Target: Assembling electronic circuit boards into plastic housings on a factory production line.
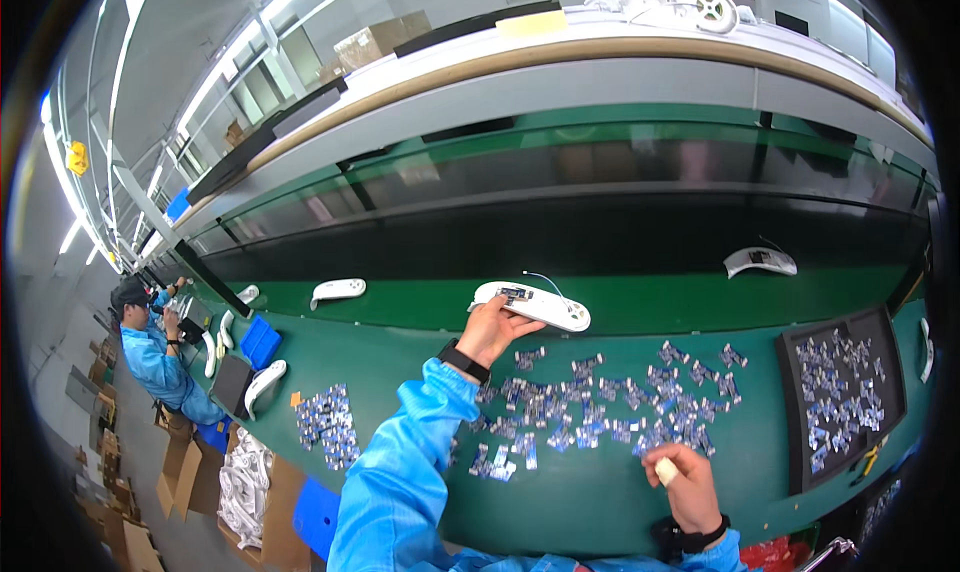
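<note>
My left hand (pixel 494 332) grips the near end of a white elongated plastic housing (pixel 545 308) with a small circuit board in it, resting at the edge of the green conveyor belt (pixel 650 312). My right hand (pixel 688 485) is curled on the green bench, fingertips at the near edge of several small blue circuit boards (pixel 600 412) scattered there; whether it holds one I cannot tell. A taped finger shows on that hand. Both forearms wear blue sleeves, with black bands at the wrists.
A black tray (pixel 790 412) with more small boards sits at right. Other white housings (pixel 338 291) (pixel 760 262) lie on the belt. Another pile of boards (pixel 327 424) lies at left, near a blue bin (pixel 260 342). A co-worker in blue (pixel 155 357) sits far left; cardboard boxes (pixel 270 512) stand below.
</note>
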`<state>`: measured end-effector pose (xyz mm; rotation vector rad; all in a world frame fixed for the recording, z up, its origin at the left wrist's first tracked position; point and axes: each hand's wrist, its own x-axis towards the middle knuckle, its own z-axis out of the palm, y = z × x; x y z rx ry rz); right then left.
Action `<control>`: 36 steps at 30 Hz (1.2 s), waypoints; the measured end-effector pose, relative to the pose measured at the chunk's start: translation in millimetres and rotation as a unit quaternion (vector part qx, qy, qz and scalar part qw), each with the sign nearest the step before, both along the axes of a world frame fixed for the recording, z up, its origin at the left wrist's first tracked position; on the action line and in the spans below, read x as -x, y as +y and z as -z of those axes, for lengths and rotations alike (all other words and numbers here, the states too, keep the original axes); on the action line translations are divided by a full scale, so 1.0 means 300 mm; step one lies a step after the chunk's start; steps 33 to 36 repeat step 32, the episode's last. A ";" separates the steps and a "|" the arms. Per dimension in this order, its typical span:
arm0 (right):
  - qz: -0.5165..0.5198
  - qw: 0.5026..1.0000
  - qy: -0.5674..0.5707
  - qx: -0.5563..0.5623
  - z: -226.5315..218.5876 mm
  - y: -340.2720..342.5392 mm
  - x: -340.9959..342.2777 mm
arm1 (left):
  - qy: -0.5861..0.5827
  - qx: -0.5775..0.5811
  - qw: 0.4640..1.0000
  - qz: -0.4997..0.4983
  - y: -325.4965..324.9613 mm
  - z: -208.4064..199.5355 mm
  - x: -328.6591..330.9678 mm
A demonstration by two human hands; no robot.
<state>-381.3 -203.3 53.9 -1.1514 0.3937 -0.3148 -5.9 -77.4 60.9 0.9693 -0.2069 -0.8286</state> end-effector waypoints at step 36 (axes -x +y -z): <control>0.053 0.998 0.019 0.020 0.010 -0.057 -0.018 | -0.095 0.014 0.990 0.108 -0.303 0.016 0.005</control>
